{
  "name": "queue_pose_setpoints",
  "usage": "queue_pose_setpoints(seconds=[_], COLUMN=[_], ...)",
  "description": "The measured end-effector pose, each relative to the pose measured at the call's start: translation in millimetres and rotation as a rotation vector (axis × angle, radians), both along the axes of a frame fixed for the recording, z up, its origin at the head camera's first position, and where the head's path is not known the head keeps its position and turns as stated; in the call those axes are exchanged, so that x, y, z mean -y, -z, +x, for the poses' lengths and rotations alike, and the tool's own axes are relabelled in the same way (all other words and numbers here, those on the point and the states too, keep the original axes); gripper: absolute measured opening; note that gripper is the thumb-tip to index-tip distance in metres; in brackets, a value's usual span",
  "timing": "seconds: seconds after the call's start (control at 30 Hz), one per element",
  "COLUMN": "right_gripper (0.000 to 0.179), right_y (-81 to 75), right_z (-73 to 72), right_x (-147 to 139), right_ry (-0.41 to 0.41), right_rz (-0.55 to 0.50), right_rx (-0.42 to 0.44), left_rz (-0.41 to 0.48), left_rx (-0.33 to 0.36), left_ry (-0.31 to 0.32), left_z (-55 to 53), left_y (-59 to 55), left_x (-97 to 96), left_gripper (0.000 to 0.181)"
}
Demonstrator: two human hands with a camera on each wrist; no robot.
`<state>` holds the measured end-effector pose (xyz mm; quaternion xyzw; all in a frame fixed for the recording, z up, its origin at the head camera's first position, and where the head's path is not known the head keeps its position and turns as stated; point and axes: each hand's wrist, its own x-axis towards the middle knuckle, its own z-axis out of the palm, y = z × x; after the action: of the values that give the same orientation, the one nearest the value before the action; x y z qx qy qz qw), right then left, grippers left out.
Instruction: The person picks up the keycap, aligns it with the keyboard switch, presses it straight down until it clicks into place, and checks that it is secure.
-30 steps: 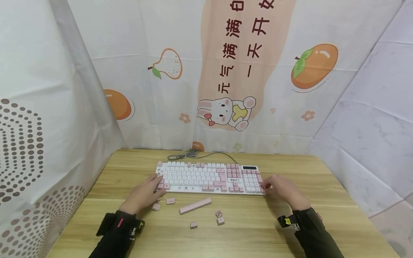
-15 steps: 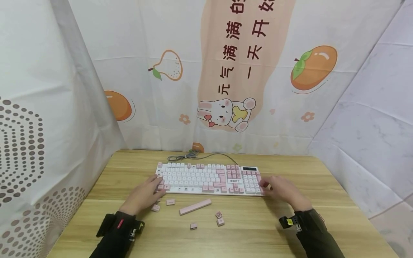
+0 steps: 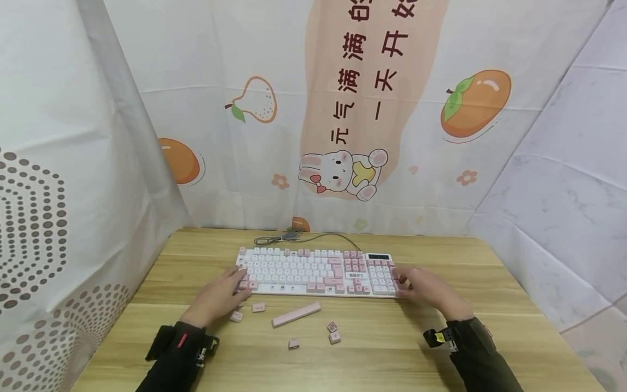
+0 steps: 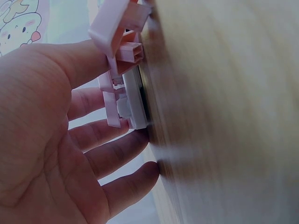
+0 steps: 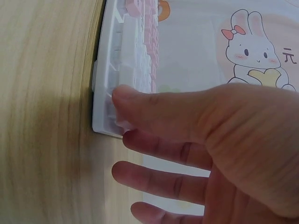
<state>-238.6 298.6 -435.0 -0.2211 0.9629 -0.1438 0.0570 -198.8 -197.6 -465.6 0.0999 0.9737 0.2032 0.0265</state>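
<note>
A white and pink keyboard [image 3: 289, 268] lies flat across the table. My left hand [image 3: 215, 296] grips its left end, the thumb near the front edge and the fingers along the side; in the left wrist view the lower fingertips touch the table. Close to that thumb are loose pink keycaps [image 4: 108, 28], their hollow stems showing. At the right end my right hand [image 3: 426, 291] holds the front corner, thumb over the keys and index finger bent against the side. Its other fingers [image 5: 156, 179] spread away from the keyboard. The index fingertip is partly hidden behind the thumb.
A long pink spacebar [image 3: 296, 314] lies before the keyboard. Around it are small loose keycaps, among them one pink keycap [image 3: 258, 307] and another keycap [image 3: 293, 343]. A coiled grey cable [image 3: 279, 238] sits behind, near the printed cloth backdrop [image 3: 220, 163].
My right hand's fingers have shifted slightly left and further over the keyboard's right end. The left hand and the loose keycaps stay where they were.
</note>
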Motion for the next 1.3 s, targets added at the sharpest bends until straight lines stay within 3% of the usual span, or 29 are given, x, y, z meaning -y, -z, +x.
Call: queue_pose_setpoints(seconds=[0.27,0.47,0.73,1.1,1.3], right_gripper=[0.048,0.041,0.030,0.032,0.028], right_y=[2.0,1.5,-4.9,-16.7,-15.2], right_z=[-0.6,-0.4,3.2,11.8,15.7], right_x=[0,-1,3,23,39], right_ry=[0.019,0.005,-0.038,-0.159,-0.293], right_rz=[0.023,0.031,-0.036,-0.011,-0.062], right_rx=[0.025,0.003,-0.093,-0.197,-0.253], left_rz=[-0.008,0.001,0.002,0.003,0.002], left_rx=[-0.026,-0.010,-0.002,-0.016,-0.012], left_ry=[0.016,0.004,-0.001,0.014,0.010], left_z=[0.4,0.2,-0.6,0.2,-0.5], left_y=[-0.3,0.3,2.2,-0.1,1.5], left_x=[0.3,-0.3,1.1,0.9,0.9], left_gripper=[0.059,0.060,0.062,0.060,0.061])
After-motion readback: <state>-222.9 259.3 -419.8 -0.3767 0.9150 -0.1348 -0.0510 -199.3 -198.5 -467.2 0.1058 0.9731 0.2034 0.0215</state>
